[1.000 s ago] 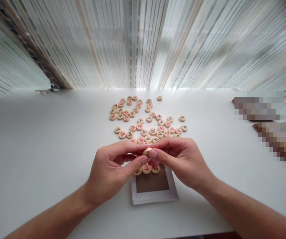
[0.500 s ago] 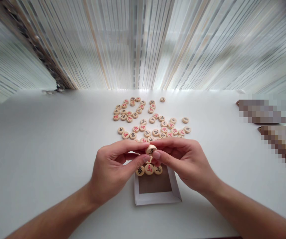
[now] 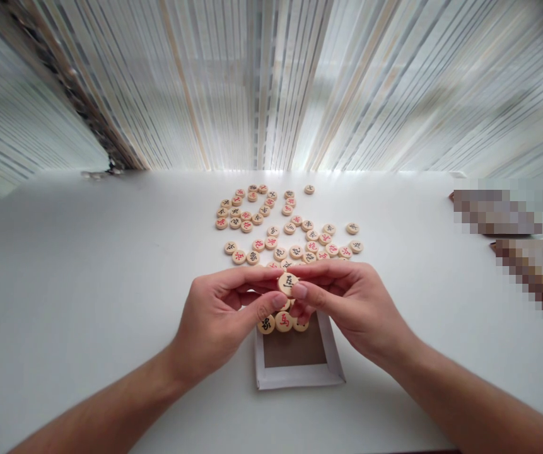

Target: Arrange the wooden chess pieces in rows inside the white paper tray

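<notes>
Between my two hands is a round wooden Chinese chess piece [image 3: 287, 284] with a black character, its face turned up toward me. My right hand [image 3: 347, 302] pinches it with thumb and fingers from the right. From the left, my left hand [image 3: 226, 309] has its fingertips and thumb closed on the piece's edge. Just below lies a shallow white box [image 3: 294, 378] with a brown bottom. A row of pieces sits in it, including a black-marked piece [image 3: 266, 324] and a red-marked piece [image 3: 284, 322]. My fingers partly cover the pieces farther back in the box.
Many loose chess pieces [image 3: 271, 243] with red or black characters lie scattered on the white table [image 3: 86, 302] beyond my hands. Two pixelated brown objects [image 3: 498, 211] are at the right edge. A striped curtain [image 3: 233, 82] hangs along the table's far side.
The held piece has been tilted so its face shows more fully. My right fingers have dropped slightly and now cover part of the rightmost piece in the box's row.
</notes>
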`<state>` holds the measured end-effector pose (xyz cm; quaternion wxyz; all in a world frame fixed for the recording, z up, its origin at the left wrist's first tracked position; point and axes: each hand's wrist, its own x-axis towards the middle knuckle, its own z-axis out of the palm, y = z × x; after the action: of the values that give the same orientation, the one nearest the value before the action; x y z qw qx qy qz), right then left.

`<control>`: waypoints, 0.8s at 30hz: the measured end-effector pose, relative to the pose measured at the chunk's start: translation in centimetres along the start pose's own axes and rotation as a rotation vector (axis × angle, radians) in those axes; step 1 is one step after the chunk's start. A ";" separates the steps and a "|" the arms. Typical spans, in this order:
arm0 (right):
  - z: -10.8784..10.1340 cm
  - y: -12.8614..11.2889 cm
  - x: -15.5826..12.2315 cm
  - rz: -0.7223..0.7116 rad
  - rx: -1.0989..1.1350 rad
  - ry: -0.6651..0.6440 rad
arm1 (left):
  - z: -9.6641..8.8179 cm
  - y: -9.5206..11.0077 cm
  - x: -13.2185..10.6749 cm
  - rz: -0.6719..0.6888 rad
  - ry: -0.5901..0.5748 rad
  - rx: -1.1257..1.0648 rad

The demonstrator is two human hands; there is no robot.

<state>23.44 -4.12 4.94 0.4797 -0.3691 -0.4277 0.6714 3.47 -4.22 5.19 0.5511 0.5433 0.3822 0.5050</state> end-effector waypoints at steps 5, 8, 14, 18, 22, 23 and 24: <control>-0.1 -0.1 0.0 -0.030 -0.008 -0.055 | 0.0 0.1 0.3 -0.039 -0.043 -0.050; -0.2 0.0 -0.1 -0.053 0.018 -0.074 | -0.1 0.3 0.5 -0.059 -0.071 -0.065; 0.2 -0.2 -0.1 -0.053 -0.028 -0.033 | -0.2 0.4 0.5 -0.064 -0.095 -0.040; 0.4 -0.3 -0.2 -0.097 -0.069 -0.053 | -0.2 0.2 0.6 -0.063 -0.083 -0.014; 0.5 -0.4 -0.2 -0.082 -0.086 -0.042 | -0.2 0.3 0.7 -0.061 -0.081 -0.014; 0.5 -0.4 -0.2 -0.073 -0.086 -0.039 | -0.1 0.3 0.7 -0.057 -0.081 -0.019; 0.4 -0.5 -0.1 -0.065 -0.085 -0.040 | -0.1 0.3 0.6 -0.051 -0.079 -0.024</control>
<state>23.22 -4.27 5.55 0.4764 -0.3613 -0.4772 0.6440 3.43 -3.62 5.52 0.5851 0.5463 0.3676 0.4734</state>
